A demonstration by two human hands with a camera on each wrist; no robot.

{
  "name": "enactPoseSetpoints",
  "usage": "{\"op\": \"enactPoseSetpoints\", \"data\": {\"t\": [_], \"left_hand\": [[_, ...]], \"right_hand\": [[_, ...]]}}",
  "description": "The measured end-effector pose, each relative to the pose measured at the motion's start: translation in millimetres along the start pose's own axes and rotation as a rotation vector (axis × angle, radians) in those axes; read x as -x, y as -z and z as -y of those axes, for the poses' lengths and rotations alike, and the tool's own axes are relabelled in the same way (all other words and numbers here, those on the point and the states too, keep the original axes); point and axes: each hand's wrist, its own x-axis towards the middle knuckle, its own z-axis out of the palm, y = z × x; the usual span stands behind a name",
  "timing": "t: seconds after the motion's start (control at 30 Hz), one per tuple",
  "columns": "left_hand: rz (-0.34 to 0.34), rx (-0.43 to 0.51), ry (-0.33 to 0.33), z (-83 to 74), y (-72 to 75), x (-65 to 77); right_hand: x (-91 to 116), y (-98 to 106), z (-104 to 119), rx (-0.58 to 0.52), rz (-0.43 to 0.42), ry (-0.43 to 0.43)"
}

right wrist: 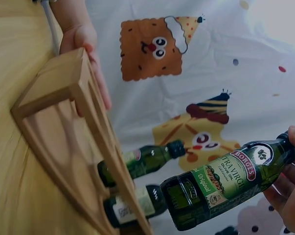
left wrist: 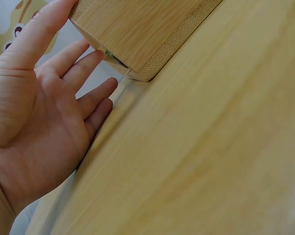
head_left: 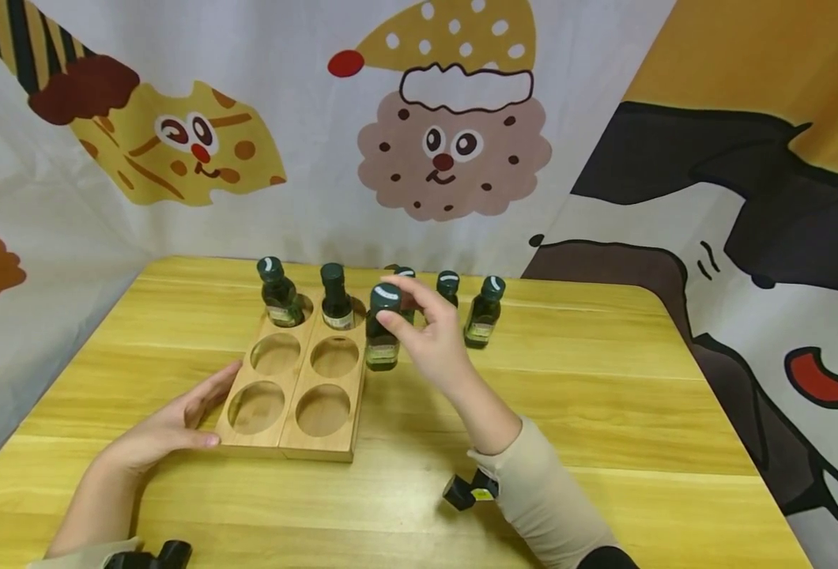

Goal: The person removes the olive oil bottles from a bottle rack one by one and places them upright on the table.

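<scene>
My right hand (head_left: 436, 336) pinches a small green olive oil bottle (head_left: 382, 344) by its dark cap and neck. The bottle hangs beside the right edge of a wooden rack (head_left: 319, 454) with round holes. In the right wrist view, the bottle's label (right wrist: 225, 174) reads Borges extra virgin olive oil. One bottle (head_left: 281, 299) stands in the far left hole, and another bottle (head_left: 337, 303) in the far right hole. At the rack's left side, my left hand (head_left: 170, 419) has its fingers extended, thumb at the near corner. Its palm shows in the left wrist view.
Beyond my right hand, a bottle (head_left: 483, 316) stands on the yellow wooden table (head_left: 590, 379). Next to it is another bottle (head_left: 448, 286), and a third bottle (head_left: 405, 273) is partly hidden by the hand. A cartoon-printed cloth (head_left: 305, 158) hangs behind the table.
</scene>
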Motion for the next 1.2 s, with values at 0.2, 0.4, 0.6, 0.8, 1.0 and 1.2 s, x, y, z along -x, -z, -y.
{"op": "enactPoseSetpoints", "data": {"t": [0.2, 0.4, 0.6, 0.8, 1.0, 1.2], "left_hand": [[-0.001, -0.003, -0.008, -0.5, 0.3, 0.0], [-0.005, 0.002, -0.006, -0.8, 0.1, -0.3], [-0.012, 0.004, 0.002, -1.2, 0.2, 0.4], [-0.019, 0.008, 0.011, -4.4, -1.8, -0.1], [-0.013, 0.008, 0.005, -4.5, -2.2, -0.7], [-0.009, 0.017, 0.004, -4.1, -2.4, -0.3]], "right_hand": [[2.4, 6.4, 3.9, 0.041, -0.007, -0.053], [4.9, 7.8, 11.6, 0.069, 0.003, -0.107], [8.5, 8.3, 2.1, 0.062, 0.012, -0.164], [13.2, 8.5, -8.1, 0.08, 0.027, -0.223], [17.4, 8.1, -17.8, 0.087, 0.024, -0.245], [21.1, 8.2, -25.1, 0.114, 0.035, -0.28]]}}
